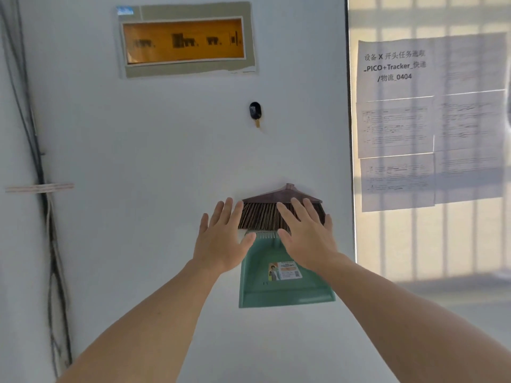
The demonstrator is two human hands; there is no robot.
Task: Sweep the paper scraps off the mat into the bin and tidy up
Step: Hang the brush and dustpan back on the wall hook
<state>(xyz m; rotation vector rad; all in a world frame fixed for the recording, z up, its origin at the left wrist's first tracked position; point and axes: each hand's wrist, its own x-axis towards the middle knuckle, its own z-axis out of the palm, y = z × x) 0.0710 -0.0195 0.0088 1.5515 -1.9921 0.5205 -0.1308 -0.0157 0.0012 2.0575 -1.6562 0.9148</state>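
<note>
While facing the wall (138,161), noted broom head (261,217) and green dustpan (276,291) flat against it, bristles pointing down and meeting the dustpan's top edge. Broom handle not visible; cannot tell what carries either tool. Black hook (255,110) well above the dustpan.

Left hand (221,244) just left of the dustpan's upper part, thumb overlapping its corner, fingers straight and spread, holding nothing. Right hand (307,239) in front of the dustpan's upper right and the bristles above it, fingers likewise spread, holding nothing. Cannot tell whether either palm touches the tools or floats just in front.

No mat, paper scraps or bin in view, so no reading on how much sweeping is done.

Judged step: at the tool store, either about to take broom and dustpan down, or parking them as the tidy-up. Not decidable from this view alone.

If fetching: next move calls for closing one hand round the broom head or its neck and the other round the dustpan's rim, then lifting clear of the wall without catching bristles in the dustpan's comb. If parking: needs only a check that both hang steady.

Printed sheets (414,120) up and right of the dustpan, well apart; cable bundle (41,161) far left of it.
</note>
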